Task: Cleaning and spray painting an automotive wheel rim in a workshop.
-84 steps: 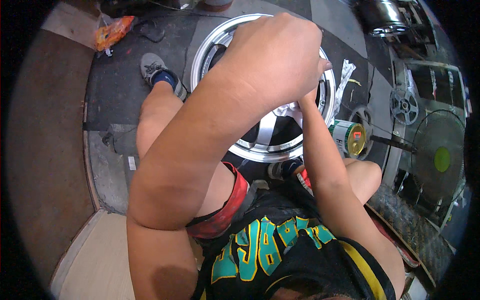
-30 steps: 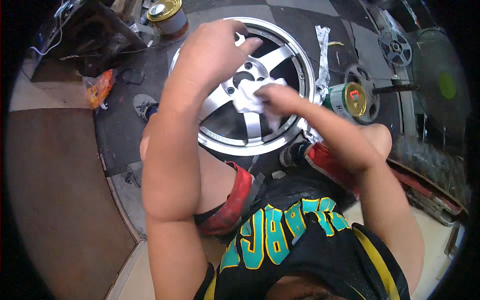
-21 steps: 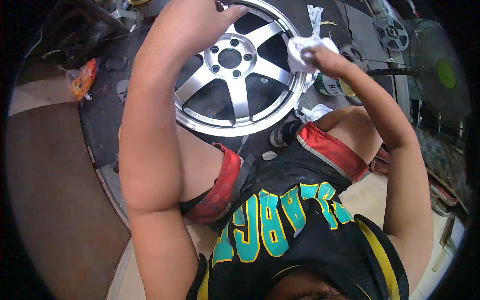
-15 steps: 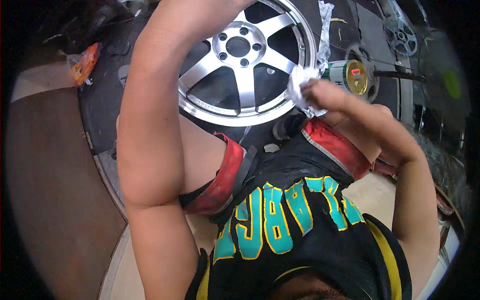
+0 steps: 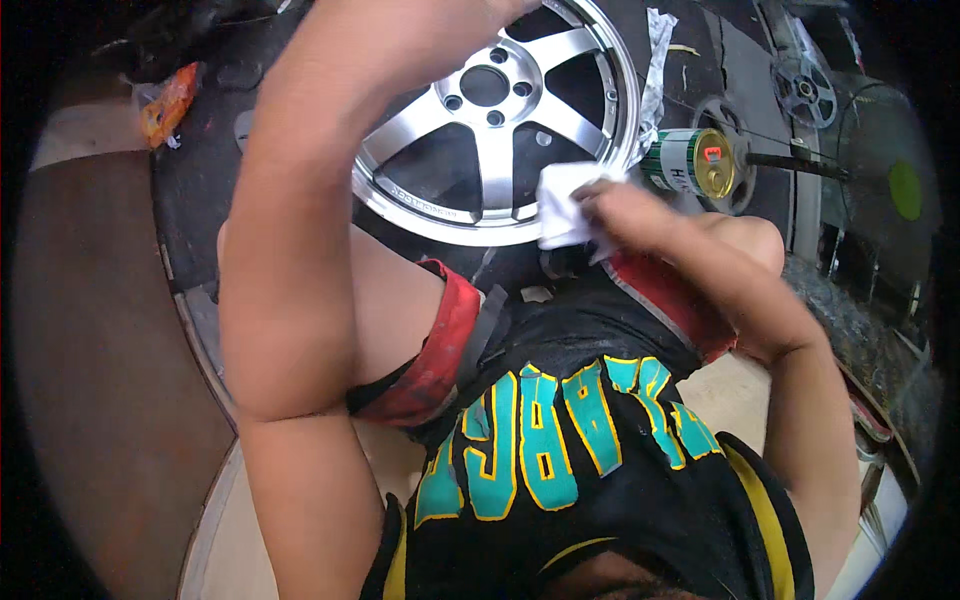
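A silver alloy wheel rim with broad spokes lies in front of me, between my knees. Over its far side reaches my left forearm. My left hand is cut off by the top edge, so its fingers are hidden. Bunched in my right hand, a white cloth hangs against the near right edge of the rim. The right fingers are closed round it, a little smeared by motion.
A green and white tin with a gold lid lies right of the rim. Beyond it are a grey spoked disc and a dark bar. An orange plastic bag sits far left, near a brown panel.
My right hand and the cloth have moved left and slightly nearer along the rim's edge. The cloth hangs more spread out. My left arm has shifted slightly left.
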{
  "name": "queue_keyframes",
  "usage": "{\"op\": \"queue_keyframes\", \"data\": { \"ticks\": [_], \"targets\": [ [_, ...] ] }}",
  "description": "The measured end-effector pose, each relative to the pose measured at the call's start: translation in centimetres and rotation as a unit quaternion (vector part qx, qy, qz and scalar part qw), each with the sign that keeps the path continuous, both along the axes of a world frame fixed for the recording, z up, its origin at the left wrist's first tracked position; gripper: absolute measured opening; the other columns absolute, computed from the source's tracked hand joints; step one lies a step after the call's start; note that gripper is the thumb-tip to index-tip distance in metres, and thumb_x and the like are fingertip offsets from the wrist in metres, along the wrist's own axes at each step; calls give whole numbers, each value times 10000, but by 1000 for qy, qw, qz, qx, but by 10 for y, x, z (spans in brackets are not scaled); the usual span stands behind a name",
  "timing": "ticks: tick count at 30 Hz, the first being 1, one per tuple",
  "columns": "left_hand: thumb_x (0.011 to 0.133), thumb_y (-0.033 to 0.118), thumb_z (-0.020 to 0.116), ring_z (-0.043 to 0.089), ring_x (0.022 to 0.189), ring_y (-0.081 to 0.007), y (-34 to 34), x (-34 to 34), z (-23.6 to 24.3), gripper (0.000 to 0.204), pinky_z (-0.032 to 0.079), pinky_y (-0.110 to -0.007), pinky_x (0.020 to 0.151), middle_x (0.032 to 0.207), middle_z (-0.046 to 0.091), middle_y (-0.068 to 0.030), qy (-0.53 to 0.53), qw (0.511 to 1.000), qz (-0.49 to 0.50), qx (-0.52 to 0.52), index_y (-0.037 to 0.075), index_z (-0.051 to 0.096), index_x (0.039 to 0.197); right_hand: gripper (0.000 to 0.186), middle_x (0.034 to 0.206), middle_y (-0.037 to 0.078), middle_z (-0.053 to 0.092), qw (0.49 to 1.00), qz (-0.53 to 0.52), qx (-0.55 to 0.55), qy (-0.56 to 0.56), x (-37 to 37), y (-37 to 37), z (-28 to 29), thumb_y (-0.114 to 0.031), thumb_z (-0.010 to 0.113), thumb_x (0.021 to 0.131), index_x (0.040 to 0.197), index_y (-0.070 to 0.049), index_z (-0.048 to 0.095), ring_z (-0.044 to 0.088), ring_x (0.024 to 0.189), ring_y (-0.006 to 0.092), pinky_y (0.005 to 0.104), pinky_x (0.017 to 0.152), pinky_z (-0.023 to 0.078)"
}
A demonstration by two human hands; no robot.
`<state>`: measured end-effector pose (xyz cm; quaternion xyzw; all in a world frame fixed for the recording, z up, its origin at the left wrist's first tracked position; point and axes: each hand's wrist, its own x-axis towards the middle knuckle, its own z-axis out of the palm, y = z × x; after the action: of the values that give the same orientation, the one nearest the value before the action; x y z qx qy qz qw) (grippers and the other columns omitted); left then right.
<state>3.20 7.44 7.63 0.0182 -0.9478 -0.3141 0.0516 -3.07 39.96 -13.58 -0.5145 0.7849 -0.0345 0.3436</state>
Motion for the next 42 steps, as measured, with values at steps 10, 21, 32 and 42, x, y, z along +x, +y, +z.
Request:
{"op": "queue_keyframes", "data": {
  "ticks": [10,21,32,42],
  "targets": [
    [926,214,722,739,881,-379,-5,9,8,338,571,-424,832,961,744,-266,36,999,20,30,-77,738,1099,250,1079,240,582,994,-48,-90,-41,84,-53,-20,-76,666,835,1069,11,670,626,1047,415,498,899,529],
    [935,215,723,744,882,-348,-2,25,14,339,569,-410,818,980,751,-243,122,990,57,48,-73,730,1114,186,999,204,757,960,-123,188,169,-23,2,2,-159,629,916,929,-10,740,760,907,367,494,804,613],
    [949,108,712,717,907,-221,-59,40,10,252,567,-367,836,976,743,-213,172,926,244,231,-103,716,1088,286,1078,254,740,907,-256,26,334,-273,-112,-38,-181,621,875,1055,-7,758,711,1046,431,501,921,561],
    [969,144,698,714,893,-225,-70,36,15,304,553,-335,814,990,761,-203,115,976,165,90,-112,710,1133,276,967,166,777,985,-27,-138,97,-137,-410,-56,-261,804,772,969,-67,804,764,893,316,471,789,605]
  ]
}}
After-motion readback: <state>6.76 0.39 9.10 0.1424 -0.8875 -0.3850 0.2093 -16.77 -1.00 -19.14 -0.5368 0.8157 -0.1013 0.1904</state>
